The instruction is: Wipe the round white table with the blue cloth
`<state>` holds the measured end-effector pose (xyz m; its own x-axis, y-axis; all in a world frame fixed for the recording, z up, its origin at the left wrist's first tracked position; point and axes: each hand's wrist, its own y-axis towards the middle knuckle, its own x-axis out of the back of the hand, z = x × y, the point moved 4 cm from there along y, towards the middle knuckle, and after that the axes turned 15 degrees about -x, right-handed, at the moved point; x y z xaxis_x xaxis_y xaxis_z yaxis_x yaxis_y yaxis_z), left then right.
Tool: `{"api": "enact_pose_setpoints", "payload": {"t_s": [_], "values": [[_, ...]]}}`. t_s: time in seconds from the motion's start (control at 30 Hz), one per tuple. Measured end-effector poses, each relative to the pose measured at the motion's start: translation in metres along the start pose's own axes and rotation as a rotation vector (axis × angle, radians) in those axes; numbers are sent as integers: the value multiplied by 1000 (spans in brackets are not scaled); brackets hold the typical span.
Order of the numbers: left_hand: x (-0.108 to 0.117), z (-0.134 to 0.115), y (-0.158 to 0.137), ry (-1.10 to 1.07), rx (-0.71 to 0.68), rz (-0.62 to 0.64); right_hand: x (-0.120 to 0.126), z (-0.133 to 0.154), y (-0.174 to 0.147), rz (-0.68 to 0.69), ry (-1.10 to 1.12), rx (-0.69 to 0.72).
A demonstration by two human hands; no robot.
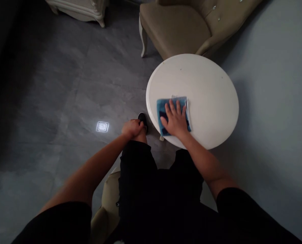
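Note:
My right hand (175,121) lies flat on a folded blue cloth (160,105) with its fingers spread, pressing it against the table. The cloth has a dark patch and a white tag at its edge. It sits near the left front rim of a round white table (209,91). Resting on my bare left knee, my left hand (132,128) has its fingers curled in; nothing shows in it.
Behind the table stands a tan upholstered armchair (175,28) with pale legs. A cream piece of furniture (82,10) is at the upper left. A pale wall (275,101) rises on the right. A lit square (102,126) shows on the grey tiled floor (72,88).

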<state>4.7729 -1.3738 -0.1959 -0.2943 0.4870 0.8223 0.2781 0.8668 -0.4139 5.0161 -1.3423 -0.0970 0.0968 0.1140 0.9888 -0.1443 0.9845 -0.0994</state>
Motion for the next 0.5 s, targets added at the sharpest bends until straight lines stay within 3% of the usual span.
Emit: {"api": "enact_pose_setpoints", "payload": {"t_s": [0.07, 0.13, 0.23, 0.33, 0.5], "values": [[-2, -4, -2, 5, -7, -6, -7, 8, -58, 30, 14, 33], [-4, -6, -2, 8, -6, -9, -11, 13, -96, 55, 22, 61], [-5, -9, -1, 13, -5, -13, -11, 13, -102, 78, 8, 66], [-3, -10, 0, 11, -7, -3, -6, 7, -52, 68, -5, 31], [4, -5, 4, -14, 12, 16, 8, -9, 107, -4, 23, -81]]}}
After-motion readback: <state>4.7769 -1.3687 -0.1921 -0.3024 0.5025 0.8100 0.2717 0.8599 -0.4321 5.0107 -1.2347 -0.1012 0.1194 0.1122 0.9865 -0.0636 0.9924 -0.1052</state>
